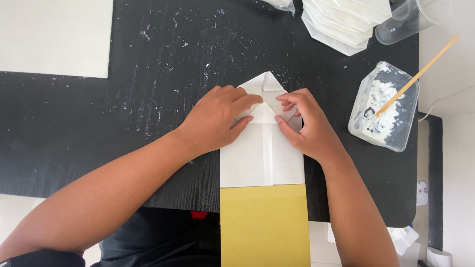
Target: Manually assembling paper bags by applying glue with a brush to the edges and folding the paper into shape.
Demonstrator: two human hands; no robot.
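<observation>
Left hand (216, 121): flat, fingers spread, pressing the white folded paper (260, 156).
Right hand (305, 126): fingertips seemingly pinching the paper's triangular flap (264, 114).
Nearby: glue tub (384, 106).

I count two hands, my left hand (216, 119) and right hand (308, 129), on one folded white paper (260, 156). Below them, one gold sheet (264, 229). Beyond my right: one paste tub (385, 106), one wooden stick (419, 72), one clear cup (411, 15), one stack of folded papers (341, 17).

Above the black tabletop (86, 131), a stack of folded white paper pieces (341, 20) and a clear plastic cup (414, 15) run off the top edge; hands cover the white folded paper's (260, 156) creases.
</observation>
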